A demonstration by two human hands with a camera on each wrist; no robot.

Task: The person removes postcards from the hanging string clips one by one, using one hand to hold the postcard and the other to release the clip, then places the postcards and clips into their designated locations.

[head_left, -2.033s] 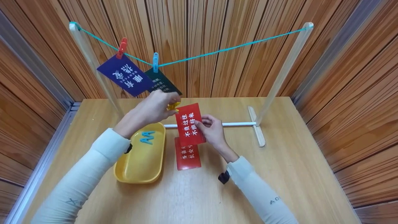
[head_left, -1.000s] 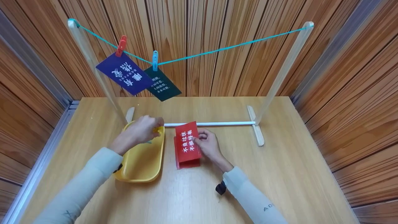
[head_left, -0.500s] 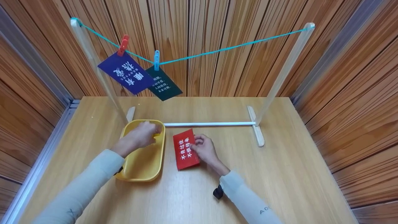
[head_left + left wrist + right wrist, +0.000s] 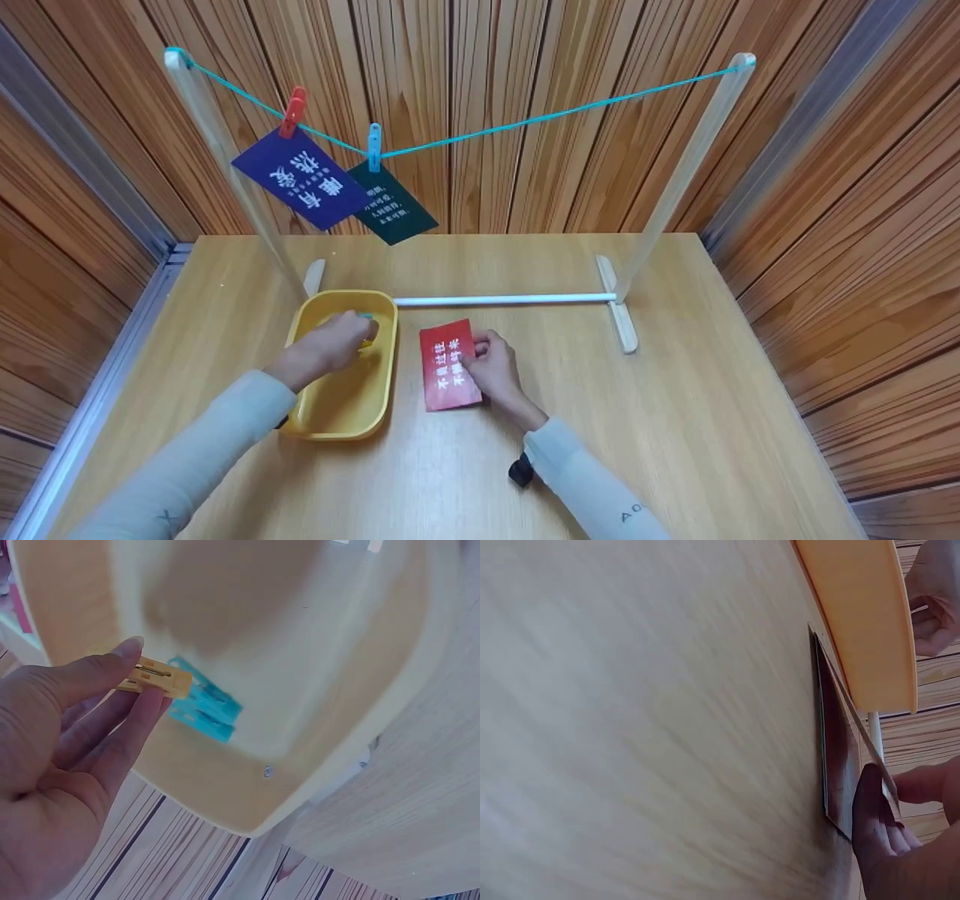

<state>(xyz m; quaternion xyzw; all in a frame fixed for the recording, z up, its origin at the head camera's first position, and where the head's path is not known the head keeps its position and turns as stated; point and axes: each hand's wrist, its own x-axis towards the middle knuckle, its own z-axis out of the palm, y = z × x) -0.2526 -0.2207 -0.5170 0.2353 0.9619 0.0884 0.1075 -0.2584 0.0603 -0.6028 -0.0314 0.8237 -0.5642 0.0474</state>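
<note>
My left hand (image 4: 334,343) reaches into the yellow tray (image 4: 337,429), pinching a yellow clothespin (image 4: 161,677) between thumb and fingers. Blue clothespins (image 4: 204,706) lie on the tray floor just beyond it in the left wrist view. In my right hand (image 4: 496,367) the right edge of a red card (image 4: 448,367) with white characters is pinched between thumb and fingers. The right wrist view shows this card tilted, its near side raised above another card (image 4: 838,757) lying on the table; from the head view the lower one is covered.
A teal string (image 4: 555,118) spans two wooden posts. From it hang a purple card (image 4: 300,180) by a red clothespin (image 4: 293,112) and a dark green card (image 4: 394,206) by a blue clothespin (image 4: 374,146). A white rod (image 4: 510,300) joins the stand's feet.
My left hand has moved from beside the red card down into the tray with the yellow clothespin. My right hand has lowered the red card onto the other red card's place.
</note>
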